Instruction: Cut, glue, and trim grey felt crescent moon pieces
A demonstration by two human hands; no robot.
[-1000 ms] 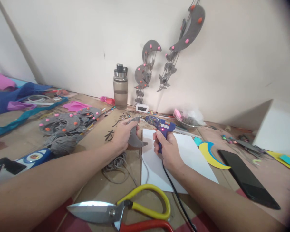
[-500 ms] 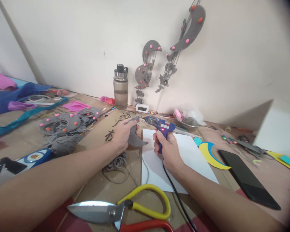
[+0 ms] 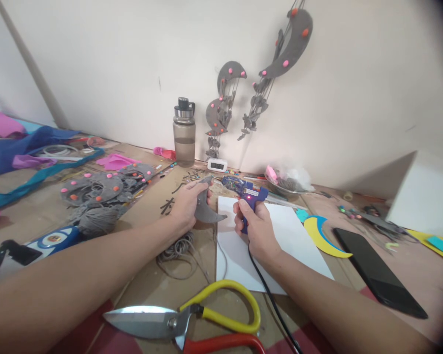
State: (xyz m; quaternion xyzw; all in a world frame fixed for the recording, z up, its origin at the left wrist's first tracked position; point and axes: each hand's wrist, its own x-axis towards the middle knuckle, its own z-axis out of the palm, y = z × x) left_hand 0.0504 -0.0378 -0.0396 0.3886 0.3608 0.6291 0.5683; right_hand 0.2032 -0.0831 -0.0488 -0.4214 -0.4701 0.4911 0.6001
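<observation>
My left hand (image 3: 187, 204) pinches a grey felt crescent moon (image 3: 207, 212), one horn pointing right and the upper horn partly behind my thumb. In my right hand (image 3: 256, 223) is a blue glue gun (image 3: 254, 195), its small red light lit and its nozzle turned left, close to the crescent's upper tip; whether the two touch I cannot tell. A black cable runs down from its handle. Under my right hand lies a sheet of white paper (image 3: 280, 246). Below my left hand a coil of grey cord (image 3: 177, 250) rests on the cardboard, one strand leading onto the paper.
Large scissors (image 3: 170, 322) lie in front. At right are a yellow-and-blue crescent (image 3: 323, 238) and a black phone (image 3: 378, 273). A water bottle (image 3: 184, 135) and small white clock (image 3: 217, 165) stand near the wall, where crescent garlands (image 3: 290, 46) hang. Grey crescents with pompoms (image 3: 92, 189) lie left.
Almost nothing differs. The crescent in my left hand has tilted very slightly; the glue gun stays at its upper tip.
</observation>
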